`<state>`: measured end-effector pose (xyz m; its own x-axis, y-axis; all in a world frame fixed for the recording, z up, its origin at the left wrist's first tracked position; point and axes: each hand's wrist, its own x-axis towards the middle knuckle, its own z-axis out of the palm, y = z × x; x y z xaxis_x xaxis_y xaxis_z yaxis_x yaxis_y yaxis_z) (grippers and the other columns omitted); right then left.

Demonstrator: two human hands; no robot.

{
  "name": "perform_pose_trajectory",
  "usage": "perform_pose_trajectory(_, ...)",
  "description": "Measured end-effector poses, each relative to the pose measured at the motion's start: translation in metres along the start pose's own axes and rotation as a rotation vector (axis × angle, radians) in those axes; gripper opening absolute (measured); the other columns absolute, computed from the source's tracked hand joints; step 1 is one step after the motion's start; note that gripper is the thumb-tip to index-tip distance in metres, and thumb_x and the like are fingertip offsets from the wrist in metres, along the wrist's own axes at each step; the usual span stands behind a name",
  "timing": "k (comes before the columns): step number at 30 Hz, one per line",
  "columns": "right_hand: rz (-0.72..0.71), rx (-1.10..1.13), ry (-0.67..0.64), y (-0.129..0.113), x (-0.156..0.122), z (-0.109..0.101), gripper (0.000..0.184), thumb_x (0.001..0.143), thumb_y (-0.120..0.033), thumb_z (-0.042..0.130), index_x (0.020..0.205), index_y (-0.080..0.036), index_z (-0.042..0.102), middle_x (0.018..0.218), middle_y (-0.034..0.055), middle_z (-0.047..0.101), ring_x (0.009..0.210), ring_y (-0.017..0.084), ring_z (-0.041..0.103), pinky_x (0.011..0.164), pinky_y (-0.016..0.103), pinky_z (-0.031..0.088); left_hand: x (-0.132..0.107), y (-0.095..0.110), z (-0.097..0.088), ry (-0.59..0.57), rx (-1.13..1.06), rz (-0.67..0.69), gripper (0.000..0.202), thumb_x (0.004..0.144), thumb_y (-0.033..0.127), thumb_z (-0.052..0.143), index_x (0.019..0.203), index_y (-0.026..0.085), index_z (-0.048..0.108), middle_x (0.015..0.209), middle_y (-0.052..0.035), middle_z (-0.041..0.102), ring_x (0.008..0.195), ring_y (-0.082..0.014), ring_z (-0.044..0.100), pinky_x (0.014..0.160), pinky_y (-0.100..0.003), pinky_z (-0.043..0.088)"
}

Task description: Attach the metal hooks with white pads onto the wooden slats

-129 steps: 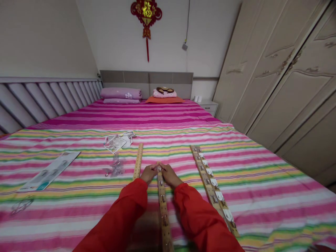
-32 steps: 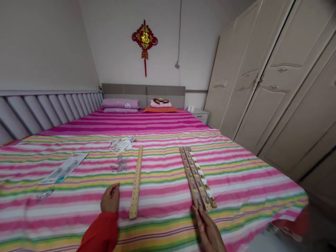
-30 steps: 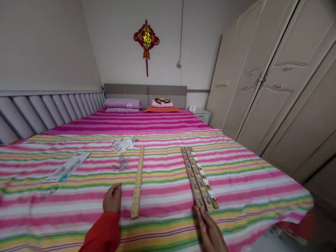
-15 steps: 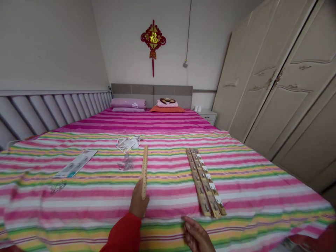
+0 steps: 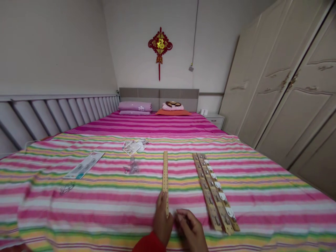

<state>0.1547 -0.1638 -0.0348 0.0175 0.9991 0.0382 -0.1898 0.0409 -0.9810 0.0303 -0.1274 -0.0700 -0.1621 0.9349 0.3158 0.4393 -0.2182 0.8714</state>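
A bare wooden strip with a row of holes (image 5: 165,175) lies lengthwise on the striped bedspread (image 5: 105,206). My left hand (image 5: 162,221) grips its near end, thumb on the left side and fingers closed. Just to the right is my right hand (image 5: 191,229), its fingers curled beside that same end; whether anything is in them stays hidden. Two more wooden strips lie side by side further right: one with metal hooks (image 5: 207,194) and one with hooks and white round pads (image 5: 219,190). Neither hand touches them.
Small plastic packets (image 5: 134,146), a clear bag of metal hooks (image 5: 132,168), a flat printed package (image 5: 84,165) and a loose wire hook (image 5: 67,188) lie to the left. Pillows (image 5: 135,106) lie at the headboard. A cream wardrobe (image 5: 283,91) stands right, a padded wall panel (image 5: 52,113) left.
The bare strip has slid right, toward the two hooked strips, with my left hand on its near end. My right hand has left the hooked strips and come in beside my left hand.
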Motion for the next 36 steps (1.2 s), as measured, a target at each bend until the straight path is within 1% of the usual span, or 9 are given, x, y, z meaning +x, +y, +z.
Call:
perform_pose_trajectory(4,-0.099,-0.093,-0.017,-0.010,0.020,0.015,0.032,0.074,-0.046,0.065,0.086,-0.017,0.069,0.081,0.0066,0.068,0.077,0.021,0.060,0.070,0.028,0.048,0.009,0.000,-0.014,-0.047,-0.119,-0.046,0.055,0.070,0.026,0.055,0.123,0.013,0.054,0.135,-0.0152,0.048,0.128,-0.0262,0.042,0.107,-0.040,0.034)
perform_pose_trajectory(6,-0.130,-0.083,-0.017,-0.010,0.031,0.020,0.032,0.075,-0.046,0.064,0.085,-0.016,0.069,0.081,0.0065,0.068,0.077,0.021,0.059,0.070,0.028,0.048,0.024,0.000,-0.034,-0.069,-0.224,-0.127,0.050,0.069,0.034,0.058,0.115,0.014,0.059,0.123,-0.0150,0.058,0.116,-0.0267,0.054,0.097,-0.040,0.045)
perform_pose_trajectory(8,-0.140,-0.061,0.006,-0.006,0.041,0.025,0.031,0.076,-0.046,0.063,0.082,-0.016,0.068,0.076,0.0050,0.066,0.071,0.019,0.057,0.064,0.026,0.046,0.044,-0.004,-0.059,-0.013,-0.274,-0.207,0.045,0.067,0.038,0.061,0.105,0.015,0.063,0.109,-0.0133,0.066,0.104,-0.0260,0.060,0.088,-0.039,0.050)
perform_pose_trajectory(12,-0.128,-0.054,0.055,0.006,0.055,0.031,0.031,0.077,-0.046,0.062,0.076,-0.016,0.066,0.066,0.0017,0.061,0.064,0.016,0.052,0.057,0.024,0.041,0.095,-0.025,-0.108,0.320,-0.216,-0.263,0.034,0.059,0.038,0.064,0.083,0.015,0.065,0.080,-0.0076,0.069,0.078,-0.0221,0.064,0.074,-0.035,0.051)
perform_pose_trajectory(16,-0.136,-0.107,0.081,0.016,0.056,0.032,0.031,0.077,-0.046,0.061,0.073,-0.016,0.065,0.063,0.0009,0.058,0.061,0.016,0.049,0.055,0.024,0.038,0.138,-0.050,-0.139,0.581,-0.040,-0.254,0.023,0.061,0.028,0.056,0.078,0.015,0.064,0.069,-0.0028,0.060,0.070,-0.0193,0.059,0.071,-0.035,0.050)
perform_pose_trajectory(20,-0.150,-0.136,0.056,0.021,0.053,0.030,0.028,0.080,-0.044,0.060,0.075,-0.017,0.064,0.065,0.0010,0.059,0.061,0.016,0.048,0.055,0.024,0.036,0.160,-0.063,-0.152,0.665,0.176,-0.106,0.020,0.069,0.021,0.048,0.078,0.016,0.065,0.082,-0.0069,0.056,0.089,-0.0224,0.053,0.085,-0.038,0.045)
perform_pose_trajectory(25,-0.165,-0.175,0.051,0.025,0.053,0.029,0.026,0.083,-0.042,0.057,0.077,-0.017,0.063,0.067,0.0015,0.059,0.062,0.016,0.048,0.056,0.025,0.036,0.174,-0.077,-0.161,0.569,0.326,0.027,0.020,0.073,0.022,0.048,0.080,0.016,0.067,0.095,-0.0088,0.051,0.089,-0.0211,0.052,0.086,-0.037,0.045)
perform_pose_trajectory(32,-0.191,-0.181,0.066,0.025,0.053,0.029,0.027,0.083,-0.042,0.056,0.076,-0.017,0.064,0.067,0.0016,0.059,0.062,0.016,0.048,0.056,0.025,0.037,0.173,-0.080,-0.172,0.573,0.330,-0.012,0.014,0.069,0.025,0.054,0.070,0.018,0.066,0.084,-0.0069,0.057,0.087,-0.0216,0.053,0.084,-0.037,0.045)
perform_pose_trajectory(36,-0.194,-0.184,0.061,0.023,0.053,0.028,0.028,0.083,-0.042,0.056,0.075,-0.017,0.063,0.066,0.0011,0.057,0.062,0.015,0.048,0.056,0.025,0.037,0.158,-0.067,-0.173,0.591,0.138,-0.153,0.016,0.064,0.029,0.058,0.070,0.017,0.067,0.074,-0.0055,0.064,0.080,-0.0222,0.058,0.080,-0.039,0.047)
